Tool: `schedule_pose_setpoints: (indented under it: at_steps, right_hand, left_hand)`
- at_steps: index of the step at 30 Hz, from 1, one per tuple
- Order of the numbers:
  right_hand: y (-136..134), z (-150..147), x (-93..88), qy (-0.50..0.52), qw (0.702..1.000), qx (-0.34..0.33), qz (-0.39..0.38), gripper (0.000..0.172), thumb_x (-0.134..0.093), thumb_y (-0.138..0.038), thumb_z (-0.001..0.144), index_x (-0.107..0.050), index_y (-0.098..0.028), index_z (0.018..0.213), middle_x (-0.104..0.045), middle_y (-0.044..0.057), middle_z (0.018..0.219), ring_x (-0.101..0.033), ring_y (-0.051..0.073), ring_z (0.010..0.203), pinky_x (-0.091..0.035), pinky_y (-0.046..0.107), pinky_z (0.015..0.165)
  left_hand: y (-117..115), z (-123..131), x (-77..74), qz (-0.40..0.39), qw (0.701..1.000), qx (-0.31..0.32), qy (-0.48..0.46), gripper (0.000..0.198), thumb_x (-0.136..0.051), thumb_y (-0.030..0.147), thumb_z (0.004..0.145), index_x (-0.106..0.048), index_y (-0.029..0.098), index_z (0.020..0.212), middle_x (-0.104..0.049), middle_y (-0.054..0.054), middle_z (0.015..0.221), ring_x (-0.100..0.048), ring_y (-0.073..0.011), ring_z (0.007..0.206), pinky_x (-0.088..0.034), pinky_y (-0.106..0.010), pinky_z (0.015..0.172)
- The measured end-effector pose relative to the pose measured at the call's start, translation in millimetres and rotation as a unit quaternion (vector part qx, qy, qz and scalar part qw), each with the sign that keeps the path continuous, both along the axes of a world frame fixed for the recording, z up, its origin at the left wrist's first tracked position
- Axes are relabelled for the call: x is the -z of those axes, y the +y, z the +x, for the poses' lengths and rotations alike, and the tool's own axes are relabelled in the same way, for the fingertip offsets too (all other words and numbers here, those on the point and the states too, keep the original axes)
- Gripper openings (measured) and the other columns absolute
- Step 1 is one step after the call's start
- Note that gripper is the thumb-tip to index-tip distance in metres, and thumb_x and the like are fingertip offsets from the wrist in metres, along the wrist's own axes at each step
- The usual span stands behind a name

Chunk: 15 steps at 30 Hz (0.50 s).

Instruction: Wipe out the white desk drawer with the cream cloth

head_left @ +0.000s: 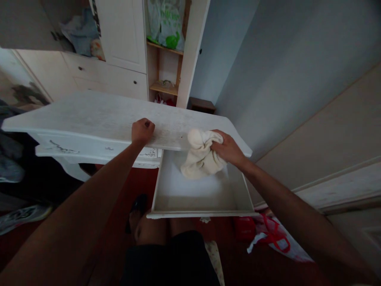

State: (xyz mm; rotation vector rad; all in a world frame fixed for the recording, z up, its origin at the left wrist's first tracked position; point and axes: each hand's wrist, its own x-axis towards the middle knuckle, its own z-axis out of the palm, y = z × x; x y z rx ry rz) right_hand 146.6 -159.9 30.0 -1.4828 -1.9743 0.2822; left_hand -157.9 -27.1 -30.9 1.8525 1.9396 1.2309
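Note:
My right hand (228, 149) grips a bunched cream-coloured cloth (204, 159), which hangs over the back of an open white drawer (190, 198). The fingers behind the cloth's folds are partly hidden. My left hand (143, 130) is curled into a fist on the white desk top (98, 117), close to its front edge and left of the drawer. A dark hollow shows inside that fist, with no object visible in it. The drawer is pulled out toward my legs, and its pale bottom shows below the cloth.
Behind the desk stands a white cabinet (125, 39) with an open door (195, 51) and plastic bags (169, 24) on a shelf. A grey-blue wall (282, 59) rises on the right. Red and white bags (274, 234) lie on the floor at the right.

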Motion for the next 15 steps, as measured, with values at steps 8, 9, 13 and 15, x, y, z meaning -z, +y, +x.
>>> schedule_pose_setpoints:
  at_steps: [8, 9, 13, 15]
  right_hand:
    - [59, 59, -41.7, -0.13, 0.972, 0.124, 0.153, 0.053, -0.048, -0.023, 0.087, -0.059, -0.019, 0.138, -0.069, 0.011, 0.125, -0.063, 0.03, 0.113, -0.052, 0.048, 0.101]
    - [63, 61, -38.7, -0.169, 0.965, 0.139, 0.147, 0.053, -0.048, -0.024, 0.088, -0.058, -0.019, 0.14, -0.068, 0.013, 0.127, -0.062, 0.031, 0.114, -0.052, 0.048, 0.101]
    - [68, 59, -8.0, -0.317, 0.925, 0.201, 0.064, 0.058, -0.049, -0.024, 0.094, -0.047, -0.019, 0.152, -0.059, 0.019, 0.136, -0.057, 0.034, 0.119, -0.052, 0.042, 0.095]
    - [67, 56, 11.6, -0.356, 0.912, 0.201, 0.022, 0.061, -0.044, -0.02, 0.097, -0.04, -0.019, 0.158, -0.054, 0.02, 0.144, -0.055, 0.034, 0.123, -0.051, 0.041, 0.094]
  left_hand:
    - [2, -3, 2.1, 0.012, 1.0, 0.003, 0.001, 0.021, -0.05, 0.031, 0.081, -0.068, 0.022, 0.078, -0.076, -0.012, 0.092, -0.07, -0.0271, 0.092, -0.051, -0.037, 0.088]
    - [2, -4, 2.0, 0.011, 1.0, 0.004, -0.001, 0.021, -0.05, 0.031, 0.081, -0.068, 0.022, 0.078, -0.076, -0.012, 0.092, -0.07, -0.0271, 0.092, -0.051, -0.037, 0.088]
    - [2, -4, 1.3, 0.004, 1.0, 0.007, 0.001, 0.022, -0.05, 0.03, 0.082, -0.07, 0.021, 0.08, -0.077, -0.013, 0.094, -0.07, -0.0267, 0.092, -0.051, -0.037, 0.089]
    - [2, -4, 0.9, -0.001, 1.0, 0.003, 0.007, 0.023, -0.049, 0.03, 0.082, -0.07, 0.02, 0.082, -0.077, -0.013, 0.095, -0.07, -0.0264, 0.093, -0.051, -0.036, 0.09]
